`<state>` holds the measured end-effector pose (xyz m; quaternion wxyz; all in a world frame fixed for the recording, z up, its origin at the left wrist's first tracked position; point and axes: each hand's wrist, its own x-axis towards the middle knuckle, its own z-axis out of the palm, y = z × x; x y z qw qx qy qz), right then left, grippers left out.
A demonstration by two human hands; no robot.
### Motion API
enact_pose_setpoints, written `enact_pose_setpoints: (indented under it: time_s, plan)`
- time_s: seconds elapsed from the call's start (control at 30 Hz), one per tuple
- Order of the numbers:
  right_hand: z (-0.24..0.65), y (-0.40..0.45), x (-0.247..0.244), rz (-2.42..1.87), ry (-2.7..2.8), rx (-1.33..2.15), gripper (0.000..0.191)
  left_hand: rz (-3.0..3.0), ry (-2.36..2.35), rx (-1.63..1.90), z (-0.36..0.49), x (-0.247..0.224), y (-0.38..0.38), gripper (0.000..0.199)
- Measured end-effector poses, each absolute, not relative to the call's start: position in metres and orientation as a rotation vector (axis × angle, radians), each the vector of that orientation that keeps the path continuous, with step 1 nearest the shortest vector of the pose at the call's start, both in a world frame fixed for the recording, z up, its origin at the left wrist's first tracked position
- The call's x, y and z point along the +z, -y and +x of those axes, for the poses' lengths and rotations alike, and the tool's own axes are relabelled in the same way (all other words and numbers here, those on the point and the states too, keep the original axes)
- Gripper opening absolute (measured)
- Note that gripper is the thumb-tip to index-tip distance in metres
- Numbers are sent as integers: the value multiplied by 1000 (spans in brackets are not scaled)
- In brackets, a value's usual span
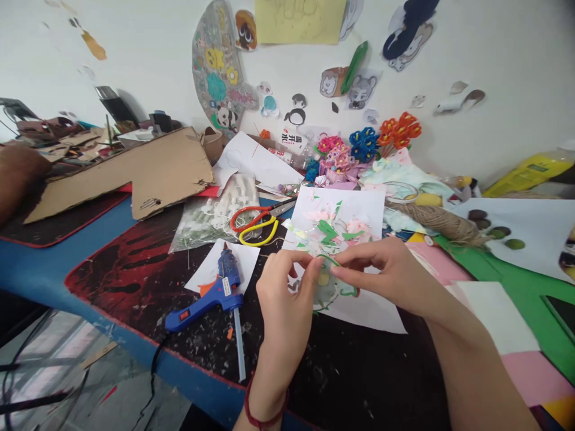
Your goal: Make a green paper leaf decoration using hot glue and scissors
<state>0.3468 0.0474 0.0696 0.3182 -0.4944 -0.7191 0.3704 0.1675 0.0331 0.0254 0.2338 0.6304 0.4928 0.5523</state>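
Note:
A thin green strip [329,258], bent in a small curve, is pinched between both hands. My left hand [287,293] grips its left end between thumb and fingers, and my right hand [389,272] holds the other end. Just beneath the fingers lies a round, clear-looking piece [327,294] with green bits at its edge, partly hidden by the hands. It rests on a white sheet of paper [372,314] scattered with green scraps [327,231] and pale pink scraps [357,225].
A blue glue gun [215,299] with a glue stick lies left of my hands. Behind it are red-and-yellow scissors [260,222] and a plastic bag [215,209]. Cut cardboard [166,161] stands far left, near another person's arm [18,176]. Twine [438,221] lies right.

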Motion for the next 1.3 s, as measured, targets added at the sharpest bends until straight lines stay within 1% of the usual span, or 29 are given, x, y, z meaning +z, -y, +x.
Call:
enact_pose_setpoints:
  time_s: [0.17, 0.37, 0.87, 1.03, 1.2, 1.3]
  plan:
    - [344, -49, 68, -1300, 1866, 1014, 16, 1778, -1367, 1565, 170, 24, -35, 15]
    - [341, -49, 64, -1287, 1855, 1035, 10, 1827, -1382, 1597, 170, 26, -35, 15]
    - [339, -48, 65, -1291, 1871, 955, 18, 1888, -1372, 1651, 170, 26, -34, 15]
    - [339, -48, 65, -1280, 1880, 923, 15, 1801, -1338, 1605, 169, 27, -33, 13]
    - [338, -48, 66, -1270, 1876, 920, 15, 1568, -1271, 1540, 165, 29, -32, 17]
    - [339, -48, 66, -1271, 1874, 937, 16, 1595, -1206, 1518, 163, 31, -32, 11]
